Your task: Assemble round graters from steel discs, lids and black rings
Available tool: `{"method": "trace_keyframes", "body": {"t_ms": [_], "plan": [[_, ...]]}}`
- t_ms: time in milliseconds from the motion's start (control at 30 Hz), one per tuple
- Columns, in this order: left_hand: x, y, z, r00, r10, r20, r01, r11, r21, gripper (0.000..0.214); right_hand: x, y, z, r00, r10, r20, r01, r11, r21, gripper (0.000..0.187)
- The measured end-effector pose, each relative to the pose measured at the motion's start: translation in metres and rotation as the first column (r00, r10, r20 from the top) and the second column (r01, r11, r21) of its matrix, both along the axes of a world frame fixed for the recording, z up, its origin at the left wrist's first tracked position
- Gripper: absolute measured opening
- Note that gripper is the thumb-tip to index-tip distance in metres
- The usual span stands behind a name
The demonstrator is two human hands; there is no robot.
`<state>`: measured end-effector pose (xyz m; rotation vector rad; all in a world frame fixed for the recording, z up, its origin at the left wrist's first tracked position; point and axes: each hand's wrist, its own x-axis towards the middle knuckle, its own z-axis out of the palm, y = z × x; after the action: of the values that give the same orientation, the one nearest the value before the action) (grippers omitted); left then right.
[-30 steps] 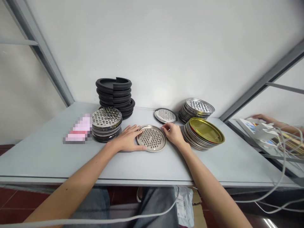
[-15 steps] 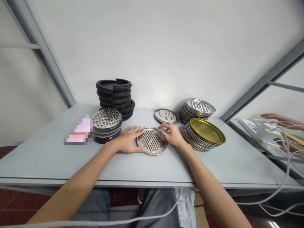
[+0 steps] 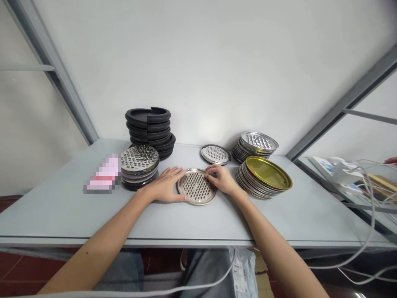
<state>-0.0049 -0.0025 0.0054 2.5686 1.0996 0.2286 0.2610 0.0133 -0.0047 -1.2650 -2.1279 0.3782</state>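
Disc [image 3: 197, 189] before you
Left hand [image 3: 166, 185] at its left, fingers apart; right hand [image 3: 223, 179] at its right, grip I cannot tell.

The right hand [image 3: 224, 179] hides part of the perforated disc [image 3: 196, 188], while pixelation blurs a pink item [image 3: 107, 169].

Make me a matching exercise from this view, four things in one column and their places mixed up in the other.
1. Left hand
2. Gold disc
3. Right hand
4. Black stack

A. at the middle grater's right side
B. at the back left
C. at the middle grater's left edge
D. at the front right, topmost

Pairs: 1-C, 2-D, 3-A, 4-B
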Motion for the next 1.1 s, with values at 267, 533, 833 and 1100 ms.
{"method": "trace_keyframes", "body": {"t_ms": [267,533,833,1100], "plan": [[-0.001,0.002,-0.004,0.998,-0.009,0.061,0.008,1.000,0.013,0.101,-0.001,-0.004,0.005,1.000,0.006,0.017,-0.007,0.997,0.072,0.012],[0.000,0.002,-0.004,0.998,-0.021,0.061,0.020,0.999,0.026,0.099,0.001,-0.003,0.002,0.997,-0.053,0.050,0.048,0.994,0.093,0.016],[0.001,0.003,-0.002,1.000,0.005,-0.005,-0.005,1.000,0.003,0.101,0.006,0.002,0.002,0.991,-0.068,-0.119,0.060,0.996,-0.070,0.018],[0.000,0.002,-0.002,0.999,0.032,0.017,-0.032,0.999,-0.006,0.103,0.011,0.003,0.013,0.707,-0.250,-0.662,-0.065,0.908,-0.413,0.043]]}}
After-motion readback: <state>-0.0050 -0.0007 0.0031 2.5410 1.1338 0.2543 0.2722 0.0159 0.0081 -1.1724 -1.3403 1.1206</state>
